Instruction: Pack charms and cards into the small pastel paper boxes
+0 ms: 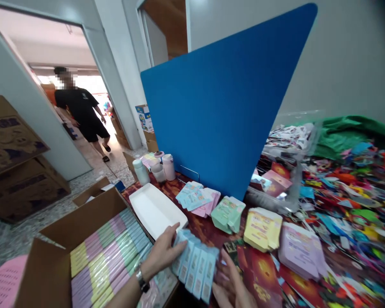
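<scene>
A row of several small light blue boxes [195, 266], stood side by side, is between my hands over the edge of the table. My left hand [167, 250], with a metal watch at the wrist, grips its left end, thumb across the top. My right hand [230, 283] presses against its right end, fingers curved along the side. Beside my left forearm stands an open carton [53, 229] packed with rows of purple, yellow, pink, green and blue small boxes. A white tray [155, 209] lies just beyond my left hand.
Flat blue cards [192, 196], green cartons [228, 214], yellow cartons [263, 229] and purple cartons [300, 250] lie along the table. Behind them rises a blue panel [218, 115]. Colourful loose pieces [349, 205] heap at right. A person [80, 109] walks in the doorway.
</scene>
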`<control>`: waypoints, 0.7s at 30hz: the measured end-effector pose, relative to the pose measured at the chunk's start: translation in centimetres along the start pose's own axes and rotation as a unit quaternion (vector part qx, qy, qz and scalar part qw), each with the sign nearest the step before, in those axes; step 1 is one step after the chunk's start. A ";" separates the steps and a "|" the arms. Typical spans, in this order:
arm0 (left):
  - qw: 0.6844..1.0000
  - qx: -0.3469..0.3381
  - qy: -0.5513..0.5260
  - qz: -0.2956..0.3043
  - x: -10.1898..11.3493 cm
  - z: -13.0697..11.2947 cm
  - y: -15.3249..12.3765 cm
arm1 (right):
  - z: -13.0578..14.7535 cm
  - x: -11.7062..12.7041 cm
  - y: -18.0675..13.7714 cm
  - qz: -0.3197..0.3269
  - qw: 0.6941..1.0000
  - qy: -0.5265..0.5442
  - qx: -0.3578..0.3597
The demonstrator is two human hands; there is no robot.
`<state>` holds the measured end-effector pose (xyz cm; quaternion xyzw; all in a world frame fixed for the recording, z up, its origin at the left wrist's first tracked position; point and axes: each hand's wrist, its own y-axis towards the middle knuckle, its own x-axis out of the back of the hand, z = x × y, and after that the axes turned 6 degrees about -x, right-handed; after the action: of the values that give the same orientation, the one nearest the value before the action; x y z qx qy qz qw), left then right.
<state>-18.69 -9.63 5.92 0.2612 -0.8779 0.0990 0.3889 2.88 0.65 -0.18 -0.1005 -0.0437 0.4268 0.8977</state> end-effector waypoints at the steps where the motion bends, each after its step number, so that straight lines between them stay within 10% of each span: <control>1: 1.000 0.002 -0.018 0.005 0.4 -0.1 -0.5 | 1.2 0.5 -0.2 0.018 1.000 -0.019 0.005; 10: 0.974 -0.209 0.084 -0.032 -2.6 -0.5 -4.8 | 4.8 3.9 3.4 0.015 0.917 -0.350 0.191; 21: 0.960 -0.200 0.161 -0.115 -5.9 -0.1 -4.1 | 3.3 3.6 4.4 -0.033 0.845 -0.478 0.240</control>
<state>-13.13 -10.82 1.53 0.2577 -0.7695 -0.0828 0.5784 1.23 6.62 2.01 0.3354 -0.3667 0.3893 0.7755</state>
